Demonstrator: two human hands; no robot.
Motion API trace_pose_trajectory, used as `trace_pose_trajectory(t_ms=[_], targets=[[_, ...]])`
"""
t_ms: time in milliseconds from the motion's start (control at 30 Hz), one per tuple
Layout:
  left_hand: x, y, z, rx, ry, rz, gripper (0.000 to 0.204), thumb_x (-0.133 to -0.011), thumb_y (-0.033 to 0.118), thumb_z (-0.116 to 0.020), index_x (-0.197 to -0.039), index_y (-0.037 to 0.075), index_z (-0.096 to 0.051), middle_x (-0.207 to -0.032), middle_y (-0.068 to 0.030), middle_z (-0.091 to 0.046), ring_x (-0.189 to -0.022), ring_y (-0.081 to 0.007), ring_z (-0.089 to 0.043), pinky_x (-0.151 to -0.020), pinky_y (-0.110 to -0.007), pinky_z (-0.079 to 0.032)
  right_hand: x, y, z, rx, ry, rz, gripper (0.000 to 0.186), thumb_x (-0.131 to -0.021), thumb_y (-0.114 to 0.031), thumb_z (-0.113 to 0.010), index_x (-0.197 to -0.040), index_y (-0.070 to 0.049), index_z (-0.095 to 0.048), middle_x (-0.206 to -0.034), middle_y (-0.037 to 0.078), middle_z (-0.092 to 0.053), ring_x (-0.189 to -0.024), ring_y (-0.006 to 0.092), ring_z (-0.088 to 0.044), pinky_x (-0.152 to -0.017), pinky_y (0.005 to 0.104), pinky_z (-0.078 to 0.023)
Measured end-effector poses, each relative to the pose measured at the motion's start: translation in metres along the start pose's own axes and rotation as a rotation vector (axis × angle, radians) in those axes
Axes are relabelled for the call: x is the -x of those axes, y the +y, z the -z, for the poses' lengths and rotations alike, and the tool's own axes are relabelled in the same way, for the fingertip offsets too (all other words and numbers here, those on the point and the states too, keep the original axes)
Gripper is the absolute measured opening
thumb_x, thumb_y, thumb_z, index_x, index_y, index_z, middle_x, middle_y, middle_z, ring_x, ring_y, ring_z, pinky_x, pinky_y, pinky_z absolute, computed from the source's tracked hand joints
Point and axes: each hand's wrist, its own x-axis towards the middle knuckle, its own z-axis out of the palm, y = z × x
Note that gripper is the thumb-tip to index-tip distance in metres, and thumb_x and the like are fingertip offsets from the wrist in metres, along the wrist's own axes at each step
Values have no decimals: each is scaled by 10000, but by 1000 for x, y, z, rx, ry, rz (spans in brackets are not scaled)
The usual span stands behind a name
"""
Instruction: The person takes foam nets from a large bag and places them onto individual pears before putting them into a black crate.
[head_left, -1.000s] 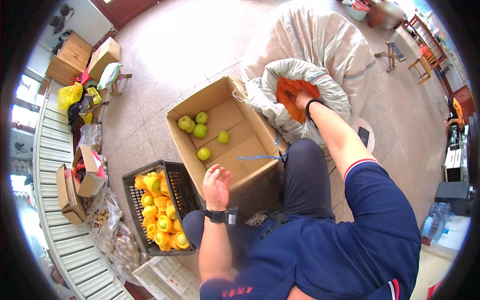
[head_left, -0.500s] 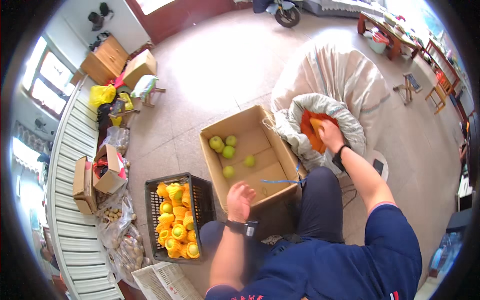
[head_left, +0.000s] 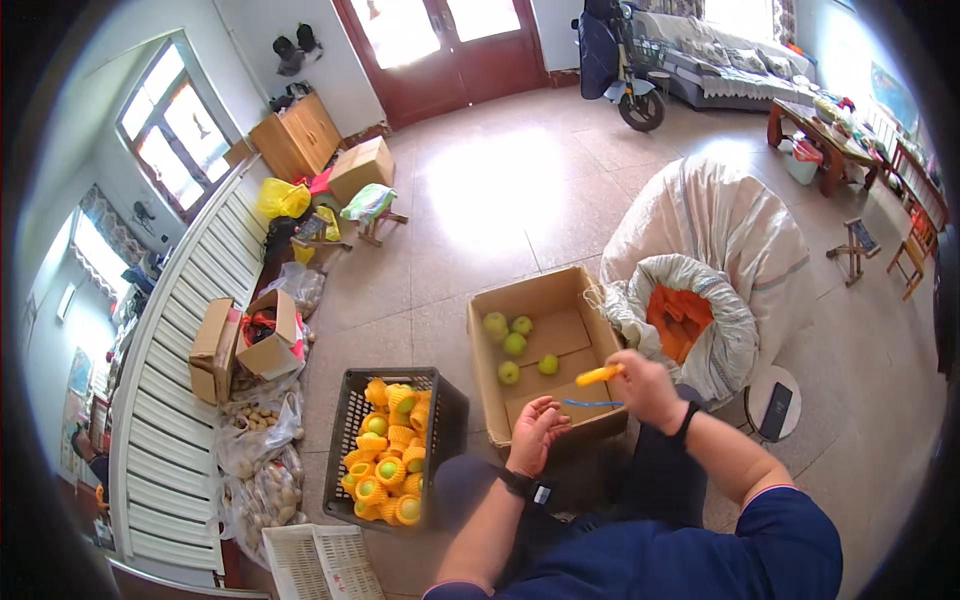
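Observation:
In my right hand (head_left: 650, 390) is a flattened yellow foam fruit net (head_left: 599, 376), held over the near right side of the cardboard box (head_left: 575, 305). My left hand (head_left: 538, 436) hovers by the box's near edge, fingers loosely bent and apart, with nothing seen in it. Several green apples (head_left: 514, 344) lie in the box's left half and middle. A blue strap (head_left: 590, 404) crosses its near right part. Left of my knee stands a black plastic crate (head_left: 452, 412) of apples wrapped in yellow foam nets (head_left: 388, 468). Orange foam nets (head_left: 680, 315) fill an open woven sack (head_left: 735, 345) on the right.
A large pale sack (head_left: 710, 215) bulges behind the open one. Beside it a phone (head_left: 775, 411) rests on a round stool (head_left: 757, 398). Bags of potatoes (head_left: 262, 415), open cartons (head_left: 270, 335) and a white radiator (head_left: 180, 430) line the left. A white basket (head_left: 320, 565) sits near me.
My right hand has come out of the sack's mouth with a foam net and moved left over the box edge. My left hand has moved toward it. The view has tilted up.

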Motion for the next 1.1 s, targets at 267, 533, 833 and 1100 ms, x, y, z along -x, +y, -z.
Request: trace_pose_trajectory(t_ms=[267, 533, 833, 1100], targets=[[25, -7, 1, -203, -64, -93, 491, -937, 21, -639, -1371, 8, -408, -1289, -146, -549, -1155, -230, -605, -970, -398, -563, 39, -32, -62, -125, -83, 128, 227, -802, -67, -702, -1019, -21, -653, -1014, 163, -647, -926, 355, -664, -801, 403, -557], [20, -14, 4, -286, -80, -146, 426, -922, -18, -646, -1304, 15, -459, -1253, -126, -576, -1117, -198, -621, -946, -344, -570, 53, -22, -67, -139, -131, 18, 209, -802, -119, -734, -951, -10, -636, -977, 169, -629, -946, 356, -631, -842, 398, -529], [15, -30, 17, -509, 2, -258, 333, -921, -16, -655, -1212, 37, -502, -1113, -75, -593, -985, -125, -630, -840, -253, -550, 62, -13, -80, -146, -175, -24, 159, -860, -117, -696, -956, -12, -625, -943, 167, -625, -929, 365, -629, -811, 407, -531], [16, -32, 12, -535, 136, -334, 182, -928, 62, -707, -1006, 59, -542, -897, 14, -587, -789, -58, -580, -681, -211, -498, 63, -12, -83, -82, -248, 117, 253, -858, -173, -701, -1046, -32, -609, -1048, 184, -593, -958, 394, -623, -811, 445, -542]])
